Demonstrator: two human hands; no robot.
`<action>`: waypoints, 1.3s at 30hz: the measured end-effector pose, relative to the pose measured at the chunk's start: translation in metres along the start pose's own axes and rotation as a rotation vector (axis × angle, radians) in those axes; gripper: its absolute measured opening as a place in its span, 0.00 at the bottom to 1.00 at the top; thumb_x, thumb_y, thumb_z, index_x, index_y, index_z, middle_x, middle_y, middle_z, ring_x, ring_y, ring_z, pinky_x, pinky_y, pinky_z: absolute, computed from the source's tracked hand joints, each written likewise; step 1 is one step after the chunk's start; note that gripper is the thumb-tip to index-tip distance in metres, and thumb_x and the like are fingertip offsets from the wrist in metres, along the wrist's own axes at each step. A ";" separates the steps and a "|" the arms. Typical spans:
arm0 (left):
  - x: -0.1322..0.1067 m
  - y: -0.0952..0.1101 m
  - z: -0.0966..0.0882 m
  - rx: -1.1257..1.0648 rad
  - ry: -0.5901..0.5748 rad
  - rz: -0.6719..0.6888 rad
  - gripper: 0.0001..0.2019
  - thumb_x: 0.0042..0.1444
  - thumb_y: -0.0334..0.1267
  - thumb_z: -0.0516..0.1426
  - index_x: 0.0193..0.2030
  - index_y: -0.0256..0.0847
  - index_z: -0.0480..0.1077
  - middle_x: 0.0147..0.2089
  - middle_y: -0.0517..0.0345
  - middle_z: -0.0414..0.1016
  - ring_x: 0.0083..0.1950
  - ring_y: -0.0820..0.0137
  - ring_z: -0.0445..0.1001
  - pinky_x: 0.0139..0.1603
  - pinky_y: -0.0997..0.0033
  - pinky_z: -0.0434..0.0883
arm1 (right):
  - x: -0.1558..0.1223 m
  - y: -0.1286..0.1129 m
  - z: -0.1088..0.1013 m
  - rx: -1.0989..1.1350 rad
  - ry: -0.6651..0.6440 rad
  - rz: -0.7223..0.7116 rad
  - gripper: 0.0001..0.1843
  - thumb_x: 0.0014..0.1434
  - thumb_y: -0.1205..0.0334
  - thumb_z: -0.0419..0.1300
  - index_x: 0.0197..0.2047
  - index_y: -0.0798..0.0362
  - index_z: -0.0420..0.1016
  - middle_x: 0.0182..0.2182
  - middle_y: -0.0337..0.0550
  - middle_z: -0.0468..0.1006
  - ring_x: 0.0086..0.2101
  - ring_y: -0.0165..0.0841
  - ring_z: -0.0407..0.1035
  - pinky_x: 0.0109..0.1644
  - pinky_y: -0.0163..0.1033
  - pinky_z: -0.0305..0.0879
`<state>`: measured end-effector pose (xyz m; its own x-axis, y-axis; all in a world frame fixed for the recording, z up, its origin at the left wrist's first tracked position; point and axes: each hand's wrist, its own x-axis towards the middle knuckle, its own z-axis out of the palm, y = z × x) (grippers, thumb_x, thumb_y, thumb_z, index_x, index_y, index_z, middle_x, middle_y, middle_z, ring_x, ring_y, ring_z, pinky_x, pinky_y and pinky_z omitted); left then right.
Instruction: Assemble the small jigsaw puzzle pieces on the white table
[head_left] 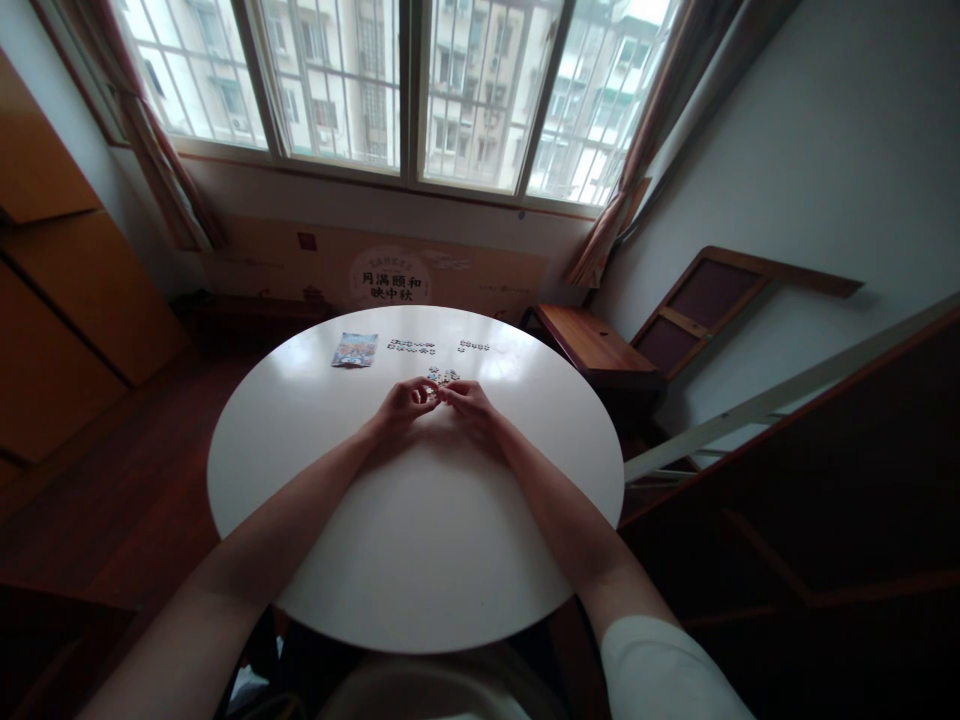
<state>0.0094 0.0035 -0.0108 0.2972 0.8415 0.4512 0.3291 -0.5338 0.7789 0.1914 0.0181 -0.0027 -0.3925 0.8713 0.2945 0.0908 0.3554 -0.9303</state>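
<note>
My left hand (pixel 409 399) and my right hand (pixel 468 397) meet near the middle of the white round table (pixel 420 540), fingertips almost touching. Both are closed in a pinch around small jigsaw pieces, whose details the fingers largely hide. Just beyond the fingertips lies a loose little heap of jigsaw pieces (pixel 451 375). Farther back, several pieces form short rows (pixel 411 347), with another smaller group of pieces (pixel 474 347) to the right. A colourful picture sheet (pixel 355 350) lies flat to the left of the rows.
A wooden folding chair (pixel 600 340) stands beyond the table's right side, by the wall. Barred windows (pixel 405 90) and curtains fill the far side. Orange-brown cabinets (pixel 82 290) are at the left, and a dark wooden panel (pixel 832 500) is close on the right.
</note>
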 end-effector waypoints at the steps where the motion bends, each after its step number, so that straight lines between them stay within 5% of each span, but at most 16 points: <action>1: 0.000 0.000 0.000 -0.007 0.001 -0.002 0.15 0.49 0.45 0.60 0.40 0.38 0.73 0.24 0.62 0.68 0.23 0.77 0.64 0.23 0.78 0.62 | 0.000 0.000 0.000 0.009 0.007 0.003 0.19 0.48 0.47 0.63 0.28 0.57 0.78 0.22 0.40 0.74 0.25 0.28 0.64 0.29 0.34 0.58; 27: 0.003 0.006 -0.003 -0.157 -0.004 -0.025 0.16 0.48 0.47 0.61 0.36 0.34 0.74 0.24 0.59 0.71 0.24 0.76 0.66 0.23 0.76 0.63 | 0.003 0.010 0.003 0.155 0.079 0.052 0.17 0.47 0.50 0.64 0.24 0.58 0.76 0.19 0.39 0.73 0.23 0.27 0.64 0.29 0.34 0.59; 39: 0.003 0.010 -0.006 -0.162 0.071 -0.110 0.17 0.46 0.47 0.62 0.35 0.34 0.74 0.24 0.60 0.69 0.21 0.78 0.64 0.20 0.78 0.63 | 0.004 0.010 0.001 0.152 0.076 0.024 0.16 0.46 0.54 0.65 0.36 0.55 0.76 0.24 0.40 0.76 0.24 0.28 0.67 0.30 0.35 0.63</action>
<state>0.0083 0.0013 0.0005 0.2012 0.9010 0.3843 0.2062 -0.4225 0.8826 0.1894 0.0246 -0.0109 -0.3207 0.9043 0.2819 -0.0424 0.2836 -0.9580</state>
